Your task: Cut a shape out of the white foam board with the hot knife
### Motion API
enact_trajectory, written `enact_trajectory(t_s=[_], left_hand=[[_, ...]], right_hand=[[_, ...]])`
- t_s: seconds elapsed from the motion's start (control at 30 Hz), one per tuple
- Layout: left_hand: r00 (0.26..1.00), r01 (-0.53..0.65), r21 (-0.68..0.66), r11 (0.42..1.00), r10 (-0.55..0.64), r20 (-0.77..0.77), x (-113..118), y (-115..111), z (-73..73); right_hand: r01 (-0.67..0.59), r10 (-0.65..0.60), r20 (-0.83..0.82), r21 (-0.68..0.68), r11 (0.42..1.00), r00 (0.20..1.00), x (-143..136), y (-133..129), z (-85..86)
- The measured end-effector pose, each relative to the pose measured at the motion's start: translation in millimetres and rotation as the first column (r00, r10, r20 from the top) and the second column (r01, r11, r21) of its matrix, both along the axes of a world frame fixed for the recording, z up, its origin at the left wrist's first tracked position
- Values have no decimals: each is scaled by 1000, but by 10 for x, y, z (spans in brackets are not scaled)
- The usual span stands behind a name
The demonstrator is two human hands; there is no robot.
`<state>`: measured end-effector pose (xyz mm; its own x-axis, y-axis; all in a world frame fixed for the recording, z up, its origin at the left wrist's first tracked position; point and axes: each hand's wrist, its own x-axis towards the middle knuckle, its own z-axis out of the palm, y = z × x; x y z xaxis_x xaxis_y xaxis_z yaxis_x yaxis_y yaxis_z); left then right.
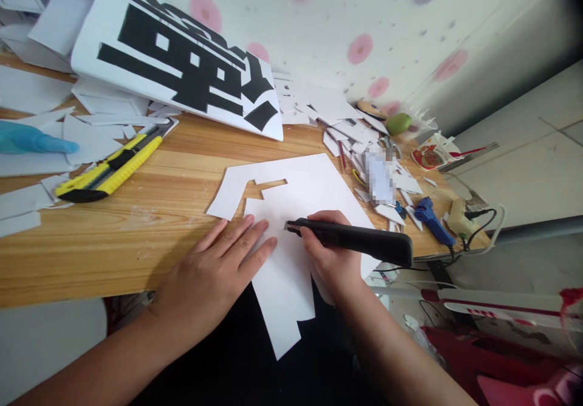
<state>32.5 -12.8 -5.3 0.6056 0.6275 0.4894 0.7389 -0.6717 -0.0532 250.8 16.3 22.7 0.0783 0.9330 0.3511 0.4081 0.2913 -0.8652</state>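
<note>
A white foam-like board [314, 181] with angular cut-outs lies on the wooden table, its near part hanging over the edge. My left hand [218, 260] rests flat on its left side, fingers spread. In my right hand [334, 251] is a black utility knife [359, 239], gripped with fingers wrapped round it. Its blade tip touches or nearly touches the board, just right of my left fingertips. A yellow and black utility knife [116, 163] lies to the left.
A white panel with black characters [182, 59] leans at the back. White offcuts [355, 129] crowd the back right and far left. A blue glue gun [435, 220] and a power strip [464, 217] sit at the right edge. A blue tapered nozzle [36, 138] juts in from the left.
</note>
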Motion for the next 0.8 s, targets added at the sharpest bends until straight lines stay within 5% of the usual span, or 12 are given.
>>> enact_trajectory(t_s=[0.43,0.8], left_hand=[[995,-50,-161,986,64,79,24,-36,-37],[999,-18,-115,993,23,45,13,0,-17]], right_hand=[[-77,90,228,-66,995,970,32,-88,229],[-34,48,163,-86,996,985,89,-107,106]])
